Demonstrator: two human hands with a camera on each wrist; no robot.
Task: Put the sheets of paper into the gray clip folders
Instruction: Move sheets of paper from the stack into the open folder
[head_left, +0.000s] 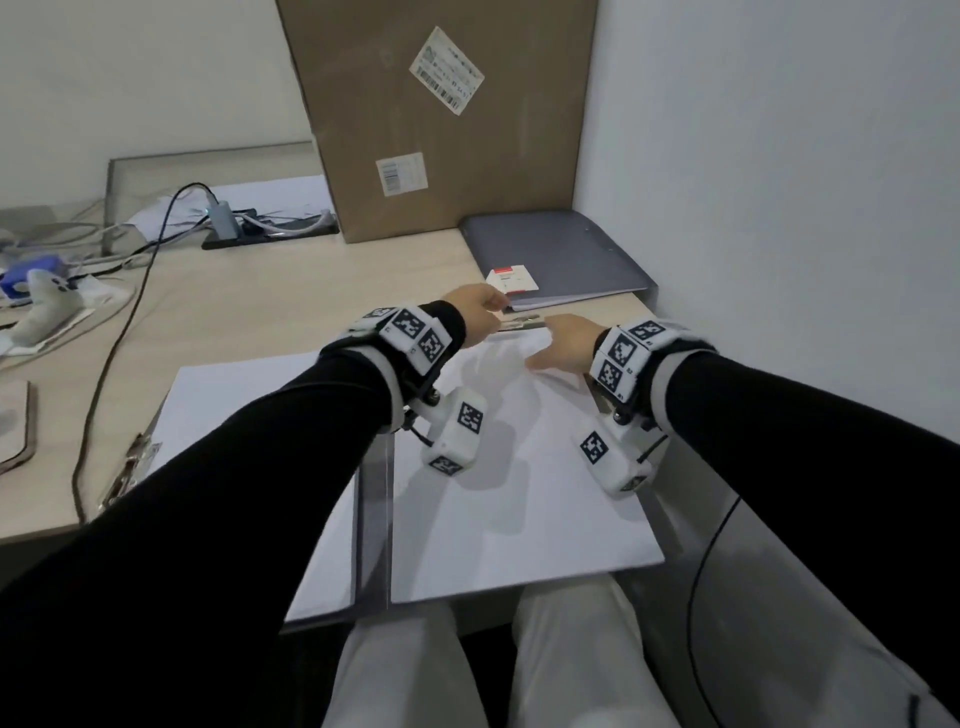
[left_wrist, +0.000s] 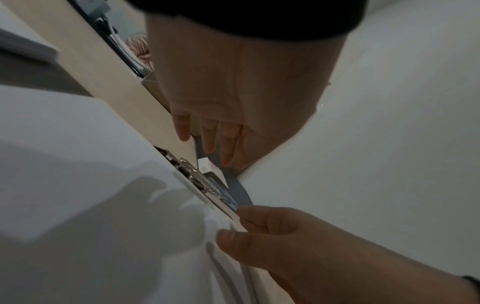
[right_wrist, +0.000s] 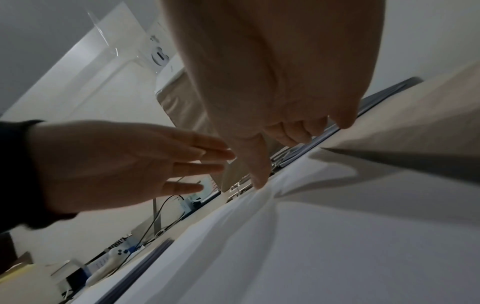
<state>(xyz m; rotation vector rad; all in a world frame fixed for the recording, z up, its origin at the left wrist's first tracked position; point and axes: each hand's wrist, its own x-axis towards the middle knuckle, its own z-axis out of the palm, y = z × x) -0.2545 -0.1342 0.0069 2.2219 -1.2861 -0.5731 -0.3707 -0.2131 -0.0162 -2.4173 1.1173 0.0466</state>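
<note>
Paper sheets (head_left: 519, 488) lie on the open gray clip folder (head_left: 375, 519) at the table (head_left: 249, 296) edge, the right hand (head_left: 563, 345) pinching their top edge toward the metal clip (left_wrist: 197, 179), while the left hand (head_left: 475, 314), fingers straight and together, hovers beside it, likely to guide.

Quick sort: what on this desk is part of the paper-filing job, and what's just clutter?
Job:
- white sheet under both hands
- metal clip at its far edge
- closed gray folder by the wall
- left hand, right hand

Clutter:
- cardboard box
- black cable
- white controller
</note>
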